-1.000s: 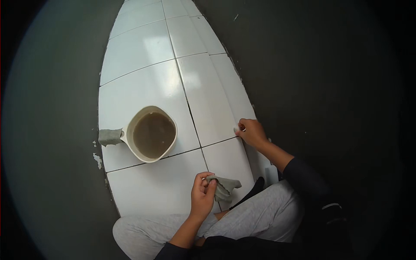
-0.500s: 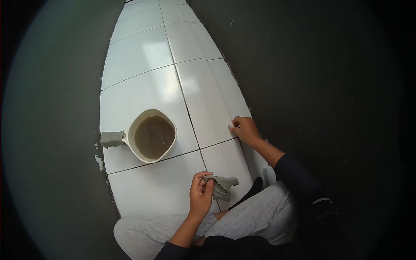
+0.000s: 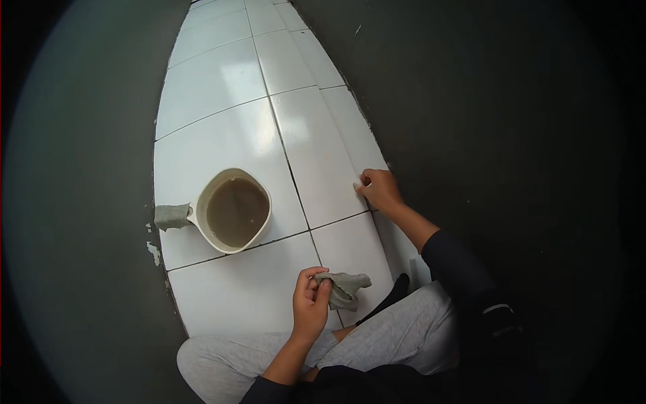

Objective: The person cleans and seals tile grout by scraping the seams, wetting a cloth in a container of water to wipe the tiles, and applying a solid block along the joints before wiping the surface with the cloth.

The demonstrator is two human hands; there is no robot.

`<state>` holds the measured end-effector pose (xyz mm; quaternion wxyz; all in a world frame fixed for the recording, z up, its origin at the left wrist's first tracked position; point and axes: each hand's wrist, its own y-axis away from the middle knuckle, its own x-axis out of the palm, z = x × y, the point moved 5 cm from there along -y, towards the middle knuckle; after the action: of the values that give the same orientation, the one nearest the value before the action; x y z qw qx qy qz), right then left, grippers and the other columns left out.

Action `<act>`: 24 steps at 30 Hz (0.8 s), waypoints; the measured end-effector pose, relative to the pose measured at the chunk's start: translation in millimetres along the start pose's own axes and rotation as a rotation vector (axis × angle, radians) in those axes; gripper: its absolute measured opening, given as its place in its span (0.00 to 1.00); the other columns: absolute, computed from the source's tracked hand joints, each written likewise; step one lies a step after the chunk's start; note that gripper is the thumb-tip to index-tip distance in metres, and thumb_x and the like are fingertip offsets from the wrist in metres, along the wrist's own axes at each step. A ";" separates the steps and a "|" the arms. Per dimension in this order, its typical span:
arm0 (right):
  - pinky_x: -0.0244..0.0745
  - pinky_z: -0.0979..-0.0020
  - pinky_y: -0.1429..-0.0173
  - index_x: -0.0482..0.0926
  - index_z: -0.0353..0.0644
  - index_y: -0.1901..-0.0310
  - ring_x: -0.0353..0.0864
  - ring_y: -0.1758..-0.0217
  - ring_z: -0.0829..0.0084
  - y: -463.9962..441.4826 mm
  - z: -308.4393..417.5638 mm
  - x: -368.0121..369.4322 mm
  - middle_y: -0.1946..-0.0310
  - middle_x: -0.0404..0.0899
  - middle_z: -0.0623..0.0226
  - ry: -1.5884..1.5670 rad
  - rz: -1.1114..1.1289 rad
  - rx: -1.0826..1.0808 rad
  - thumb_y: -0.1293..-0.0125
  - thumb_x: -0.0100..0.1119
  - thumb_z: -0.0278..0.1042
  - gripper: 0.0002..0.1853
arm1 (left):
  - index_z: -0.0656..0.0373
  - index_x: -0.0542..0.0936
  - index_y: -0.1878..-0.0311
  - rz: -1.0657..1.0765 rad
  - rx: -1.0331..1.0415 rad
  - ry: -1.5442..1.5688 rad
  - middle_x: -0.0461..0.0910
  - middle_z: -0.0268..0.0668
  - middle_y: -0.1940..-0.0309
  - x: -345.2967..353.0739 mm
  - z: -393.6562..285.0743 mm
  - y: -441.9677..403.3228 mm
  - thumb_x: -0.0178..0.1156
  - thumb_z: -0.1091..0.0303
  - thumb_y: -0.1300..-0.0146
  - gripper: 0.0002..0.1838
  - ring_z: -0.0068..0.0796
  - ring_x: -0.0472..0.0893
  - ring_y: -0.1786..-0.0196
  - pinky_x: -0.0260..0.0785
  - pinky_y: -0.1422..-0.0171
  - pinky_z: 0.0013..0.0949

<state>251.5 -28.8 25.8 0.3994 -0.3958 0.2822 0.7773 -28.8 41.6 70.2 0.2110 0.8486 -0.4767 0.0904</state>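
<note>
My left hand (image 3: 311, 306), above the tiles in front of my lap, pinches a crumpled grey-green cloth (image 3: 346, 289) between thumb and fingers. Farther out to the right, my right hand (image 3: 380, 190) is closed in a pinch over the edge of the tiled ledge. A tiny pale bit shows at its fingertips, too small to name. To the left on the tiles stands a white plastic dipper (image 3: 265, 232) holding murky brown liquid (image 3: 235, 212). Over its handle lies a grey-green piece (image 3: 173, 216), resembling the cloth.
The white tiled surface (image 3: 222, 296) runs away from me and drops down a step on the right. Dark grey floor or wall (image 3: 484, 168) borders it on both sides. My legs in grey trousers (image 3: 397, 330) are crossed at the near end, with a dark sock (image 3: 387, 299) showing.
My right hand has shifted slightly forward along the tile edge, still pinched. My left hand and the cloth have barely moved. The dipper stays where it was.
</note>
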 end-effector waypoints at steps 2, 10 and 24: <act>0.74 0.63 0.63 0.79 0.38 0.71 0.81 0.69 0.62 -27.1 7.4 -1.0 0.73 0.81 0.59 -0.051 -0.050 0.001 0.50 0.70 0.31 0.10 | 0.62 0.68 0.48 0.018 -0.003 -0.002 0.80 0.42 0.58 2.9 0.3 0.9 0.49 0.75 0.30 0.10 0.24 0.79 0.56 0.72 0.51 0.27; 0.75 0.63 0.62 0.79 0.38 0.69 0.81 0.67 0.63 -12.3 7.0 -3.0 0.72 0.81 0.60 0.038 -0.022 0.000 0.50 0.70 0.31 0.10 | 0.62 0.68 0.47 0.023 0.028 0.005 0.80 0.42 0.58 0.9 -0.3 0.4 0.49 0.75 0.30 0.10 0.23 0.78 0.56 0.70 0.50 0.25; 0.75 0.63 0.62 0.80 0.38 0.68 0.81 0.69 0.62 -28.2 12.5 -3.4 0.72 0.82 0.60 -0.024 -0.095 0.075 0.50 0.72 0.32 0.11 | 0.62 0.68 0.48 0.023 0.036 -0.007 0.80 0.42 0.58 2.3 -4.9 1.3 0.48 0.75 0.30 0.09 0.26 0.79 0.55 0.72 0.49 0.28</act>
<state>271.6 -6.0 31.8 0.4536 -0.3841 0.2875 0.7510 -28.4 41.4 75.8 0.1932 0.8470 -0.4854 0.0984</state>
